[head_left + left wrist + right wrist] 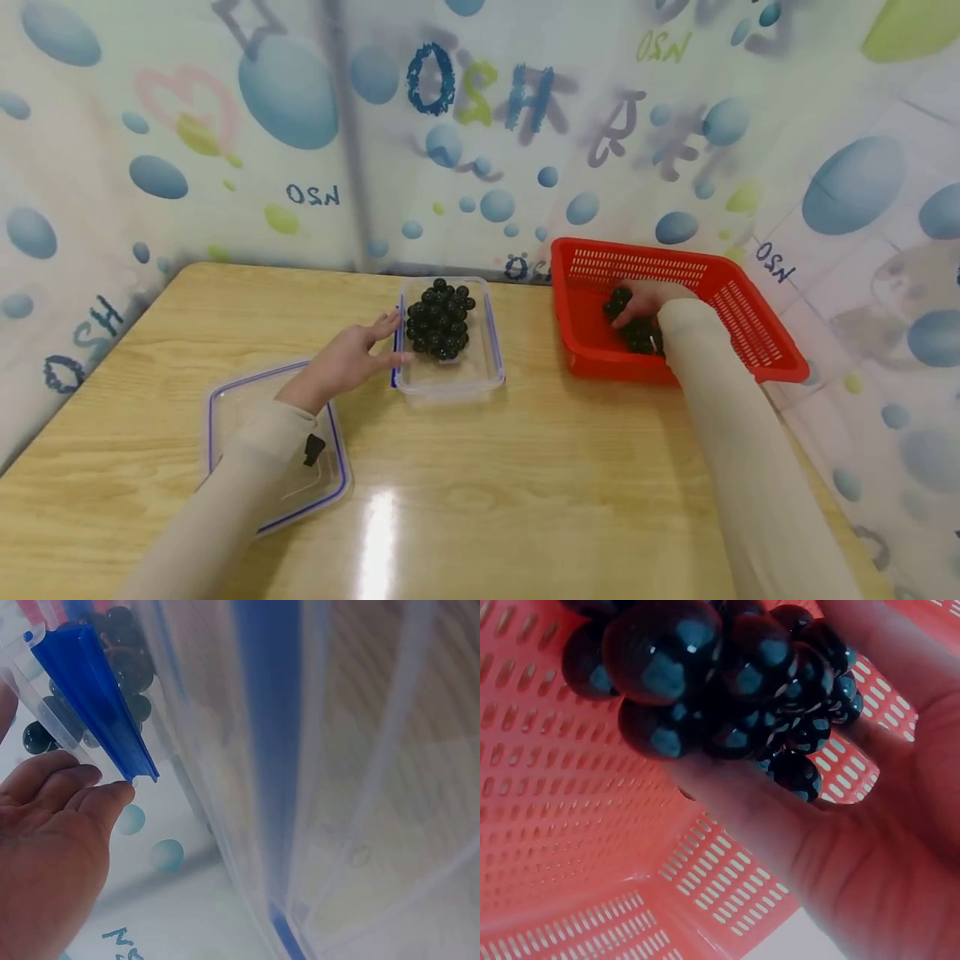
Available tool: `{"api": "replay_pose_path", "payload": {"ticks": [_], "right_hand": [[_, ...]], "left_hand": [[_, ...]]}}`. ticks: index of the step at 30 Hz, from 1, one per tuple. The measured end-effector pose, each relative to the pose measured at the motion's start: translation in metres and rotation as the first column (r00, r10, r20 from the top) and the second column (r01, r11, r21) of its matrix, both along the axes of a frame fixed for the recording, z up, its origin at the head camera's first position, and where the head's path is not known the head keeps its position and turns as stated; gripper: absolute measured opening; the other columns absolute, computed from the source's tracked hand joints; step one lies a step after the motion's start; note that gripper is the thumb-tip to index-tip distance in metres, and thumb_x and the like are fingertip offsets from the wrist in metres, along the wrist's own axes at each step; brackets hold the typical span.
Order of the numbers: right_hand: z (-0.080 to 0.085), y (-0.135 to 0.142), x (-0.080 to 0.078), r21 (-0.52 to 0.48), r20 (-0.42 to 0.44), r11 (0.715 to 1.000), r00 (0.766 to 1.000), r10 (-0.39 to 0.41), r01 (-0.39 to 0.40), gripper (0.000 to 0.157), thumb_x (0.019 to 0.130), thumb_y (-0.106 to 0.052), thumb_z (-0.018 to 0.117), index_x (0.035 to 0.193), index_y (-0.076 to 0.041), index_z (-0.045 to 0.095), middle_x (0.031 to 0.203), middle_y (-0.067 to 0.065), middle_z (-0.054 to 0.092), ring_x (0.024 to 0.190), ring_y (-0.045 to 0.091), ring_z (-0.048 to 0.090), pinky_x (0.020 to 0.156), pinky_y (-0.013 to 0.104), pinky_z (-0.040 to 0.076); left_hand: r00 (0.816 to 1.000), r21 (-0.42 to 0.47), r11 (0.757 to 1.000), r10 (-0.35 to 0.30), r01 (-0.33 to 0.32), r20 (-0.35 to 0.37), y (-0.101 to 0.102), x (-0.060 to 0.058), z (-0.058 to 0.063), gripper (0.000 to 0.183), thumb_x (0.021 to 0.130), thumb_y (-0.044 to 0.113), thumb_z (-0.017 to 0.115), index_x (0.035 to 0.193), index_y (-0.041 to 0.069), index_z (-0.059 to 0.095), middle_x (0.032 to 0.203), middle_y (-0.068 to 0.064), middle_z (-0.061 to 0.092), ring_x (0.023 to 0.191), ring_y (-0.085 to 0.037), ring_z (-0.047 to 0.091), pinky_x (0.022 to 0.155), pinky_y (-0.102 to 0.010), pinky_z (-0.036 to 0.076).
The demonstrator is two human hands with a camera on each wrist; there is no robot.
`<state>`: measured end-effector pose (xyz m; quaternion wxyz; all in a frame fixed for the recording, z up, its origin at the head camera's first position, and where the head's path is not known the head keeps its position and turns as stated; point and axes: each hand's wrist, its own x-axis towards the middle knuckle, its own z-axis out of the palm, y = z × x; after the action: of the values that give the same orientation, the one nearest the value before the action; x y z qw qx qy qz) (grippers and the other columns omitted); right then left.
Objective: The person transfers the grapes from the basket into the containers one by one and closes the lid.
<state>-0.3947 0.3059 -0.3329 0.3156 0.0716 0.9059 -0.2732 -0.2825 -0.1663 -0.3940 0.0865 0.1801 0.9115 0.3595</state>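
Note:
A clear plastic box (483, 379) with blue clips holds a bunch of dark grapes (438, 321). My left hand (348, 358) rests at the box's left wall, fingers extended, with the thumb over the near part of the rim. In the left wrist view its fingers lie beside a blue clip (97, 701). Inside the red basket (600, 364), my right hand (651, 300) grips another bunch of dark grapes (640, 333). The right wrist view shows those grapes (735, 682) between thumb and fingers, close to the basket's slotted wall.
A clear lid (281, 500) with a blue seal lies on the wooden table (480, 492) at the left, partly beneath my left forearm. A small black piece (313, 450) shows over it. Behind the table hangs a patterned curtain (480, 167).

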Motion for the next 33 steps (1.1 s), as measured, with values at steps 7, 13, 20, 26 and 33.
{"api": "replay_pose_path", "payload": {"ticks": [7,13,20,26,33], "right_hand": [[0.001,0.002,0.005,0.003,-0.077,1.000,0.997,0.027,-0.026,0.084,0.087,-0.016,0.074,0.154,-0.017,0.024,0.149,0.024,0.022,0.114,0.049,0.041,0.083,0.059,0.051],[0.001,0.003,0.001,0.040,-0.098,0.998,0.994,0.047,-0.043,0.086,0.085,-0.014,0.075,0.154,-0.016,0.024,0.145,0.024,0.027,0.114,0.049,0.042,0.083,0.057,0.051],[-0.004,0.011,-0.005,0.125,-0.154,0.982,0.976,0.157,-0.138,0.074,0.087,-0.012,0.071,0.149,-0.010,0.031,0.144,0.028,0.032,0.119,0.048,0.038,0.084,0.055,0.052],[0.002,0.014,-0.004,0.191,-0.209,0.962,0.950,0.233,-0.194,0.055,0.089,-0.010,0.067,0.138,-0.007,0.042,0.132,0.027,0.043,0.113,0.046,0.042,0.092,0.063,0.044],[0.018,0.017,0.004,0.212,-0.305,0.953,0.912,0.273,-0.214,0.048,0.090,-0.008,0.065,0.133,-0.006,0.044,0.122,0.026,0.042,0.106,0.044,0.043,0.085,0.056,0.050]], "left_hand": [[1.000,-0.001,1.000,-0.017,0.017,-0.025,-0.001,0.002,0.000,0.076,0.096,0.035,0.065,0.152,0.001,0.027,0.160,-0.013,0.017,0.142,-0.041,0.019,0.113,-0.055,0.019],[1.000,-0.001,1.000,-0.014,0.014,-0.008,-0.001,0.002,0.002,0.077,0.096,0.037,0.064,0.153,0.003,0.026,0.161,-0.011,0.015,0.142,-0.040,0.018,0.113,-0.055,0.020],[1.000,-0.010,1.000,-0.010,0.010,0.002,0.002,0.003,0.004,0.079,0.095,0.040,0.064,0.153,0.003,0.025,0.161,-0.011,0.014,0.143,-0.041,0.017,0.113,-0.055,0.019],[1.000,-0.015,1.000,-0.009,0.009,0.003,0.002,0.003,0.004,0.079,0.096,0.040,0.064,0.153,0.002,0.025,0.161,-0.012,0.014,0.143,-0.041,0.016,0.114,-0.054,0.018],[1.000,-0.006,1.000,-0.010,0.010,0.013,0.001,0.003,0.003,0.077,0.097,0.036,0.063,0.153,0.001,0.024,0.161,-0.011,0.013,0.143,-0.041,0.015,0.114,-0.054,0.017]]}}
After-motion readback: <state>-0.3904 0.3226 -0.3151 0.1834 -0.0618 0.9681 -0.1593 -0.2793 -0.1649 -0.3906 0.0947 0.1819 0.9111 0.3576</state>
